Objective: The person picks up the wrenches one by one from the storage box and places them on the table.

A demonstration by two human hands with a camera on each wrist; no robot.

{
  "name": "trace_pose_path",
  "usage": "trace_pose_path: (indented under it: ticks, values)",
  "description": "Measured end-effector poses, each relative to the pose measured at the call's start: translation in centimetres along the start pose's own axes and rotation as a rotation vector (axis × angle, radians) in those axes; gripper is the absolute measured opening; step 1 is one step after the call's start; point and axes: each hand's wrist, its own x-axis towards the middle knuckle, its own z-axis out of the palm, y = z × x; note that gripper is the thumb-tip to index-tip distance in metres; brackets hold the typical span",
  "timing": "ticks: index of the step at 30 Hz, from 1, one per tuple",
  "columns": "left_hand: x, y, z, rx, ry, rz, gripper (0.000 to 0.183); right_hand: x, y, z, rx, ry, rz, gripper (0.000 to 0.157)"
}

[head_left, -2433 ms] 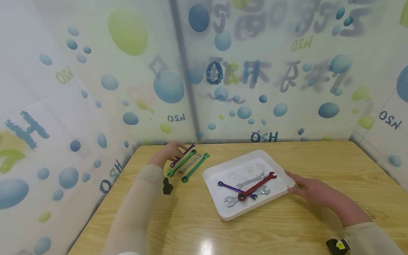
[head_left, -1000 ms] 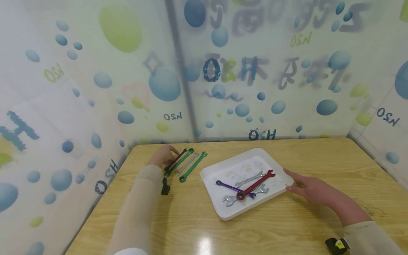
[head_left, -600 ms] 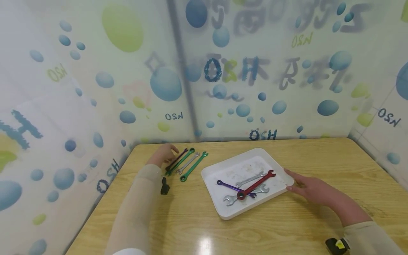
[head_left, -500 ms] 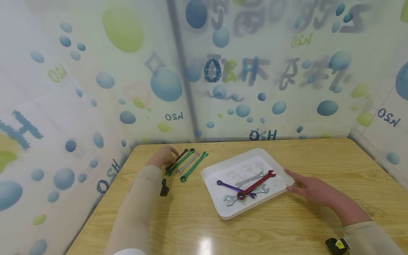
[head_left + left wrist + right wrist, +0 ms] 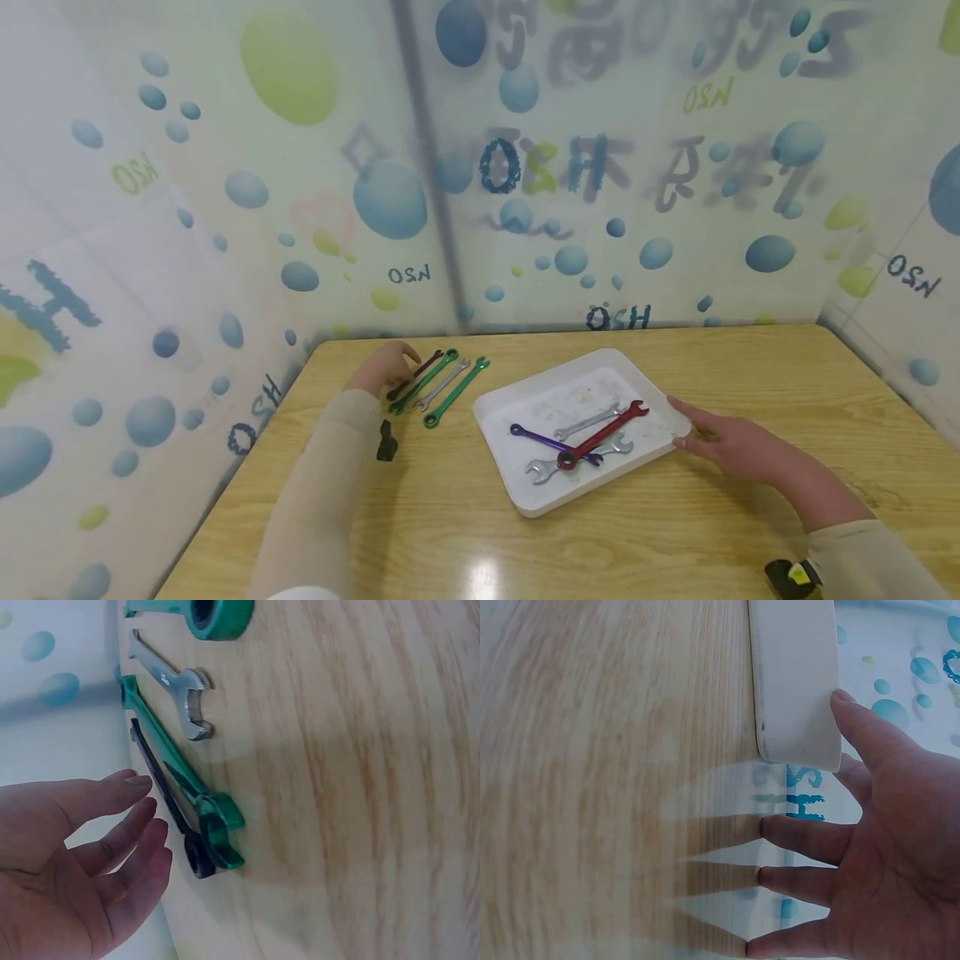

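My left hand (image 5: 386, 367) hovers beside a dark purple wrench (image 5: 420, 373) at the back left of the table. In the left wrist view its fingers are loosely bent and apart from the thumb, with nothing between them. That purple wrench (image 5: 157, 776) lies right along a green wrench (image 5: 169, 750). A small silver wrench (image 5: 446, 386) and a second green wrench (image 5: 457, 392) lie to the right, roughly parallel. My right hand (image 5: 738, 446) touches the right corner of a white tray (image 5: 495, 467), thumb at the rim, other fingers extended with tips on the table (image 5: 615, 750).
Inside the tray lie a red wrench (image 5: 611, 429), a purple wrench (image 5: 543, 442), a large silver wrench (image 5: 543, 471) and a smaller silver wrench (image 5: 585, 423), partly crossed. Patterned walls (image 5: 525, 250) close off the table's back and sides.
The left hand has brought the dark purple wrench down and leftward, closer alongside the green one, and let go of it. The right hand and tray stay put.
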Motion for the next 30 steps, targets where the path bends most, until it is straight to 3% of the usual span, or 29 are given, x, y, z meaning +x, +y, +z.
trace_pose_path:
  ticks: [9,13,20,30]
  values:
    - [-1.2,1.9,-0.1,-0.078,-0.024,0.047,0.042,0.0,0.0,0.0,0.004,-0.011,0.010,0.076]
    - [-1.6,3.2,0.2,-0.041,-0.025,0.066,0.039,0.0,0.0,0.0,0.008,-0.013,0.012,0.077]
    - [-2.8,5.8,1.0,0.042,-0.018,0.189,0.037,0.1,0.0,-0.1,0.003,-0.017,0.015,0.078]
    - [-4.2,9.7,2.7,0.026,-0.070,0.317,0.038,0.3,0.2,0.0,-0.007,-0.025,0.021,0.079]
